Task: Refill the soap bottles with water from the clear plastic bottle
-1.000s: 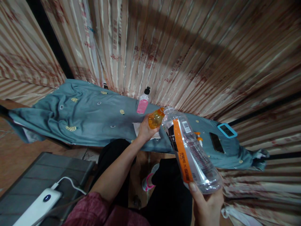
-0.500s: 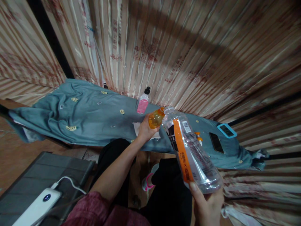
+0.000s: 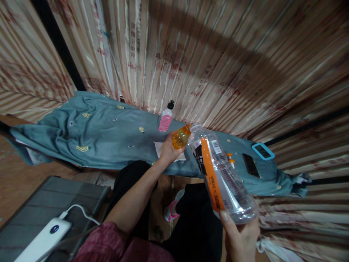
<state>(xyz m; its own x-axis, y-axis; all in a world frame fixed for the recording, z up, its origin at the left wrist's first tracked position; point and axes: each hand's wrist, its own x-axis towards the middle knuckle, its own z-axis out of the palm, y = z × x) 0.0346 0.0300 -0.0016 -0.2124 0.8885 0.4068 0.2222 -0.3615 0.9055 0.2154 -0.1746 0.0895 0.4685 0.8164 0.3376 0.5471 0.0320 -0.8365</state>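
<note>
Head view, over the lap: looking down past black-clad knees at a tabletop point(image 3: 81, 138) draped in a teal patterned cloth point(image 3: 103, 134), backed by a striped curtain point(image 3: 218, 65).
Left hand point(image 3: 168, 150): reaching forward, gripping a small amber bottle point(image 3: 180, 137); fingers wrapping its lower body, pressed closed around it.
Amber bottle: being held just above the cloth, tilted, neck pointing toward the mouth of the bigger bottle.
Right hand point(image 3: 241, 236): cupping the base of a large clear bottle point(image 3: 220, 176); thumb pressing on the wall, other fingers curling beneath, mostly hidden.
Clear bottle: slanting away from the body, uncapped mouth up and forward, touching or nearly touching the amber bottle's neck; orange label band running along its length; looking almost empty.
Step in hand (judged): bringing the two mouths together for pouring between bottles; direction of flow not readable.
Next move (judged): calling for steady alignment of both necks and a slow change of tilt, keeping the rims together to avoid spilling on the cloth.
Around on the cloth: pink pump bottle point(image 3: 165, 118) standing by the curtain, white tissue point(image 3: 159, 148) under the left hand, dark phone point(image 3: 251, 165) and blue-framed device point(image 3: 263, 151) lying to the right.
Lower left: white power bank point(image 3: 45, 238) with cable resting on a dark surface.
</note>
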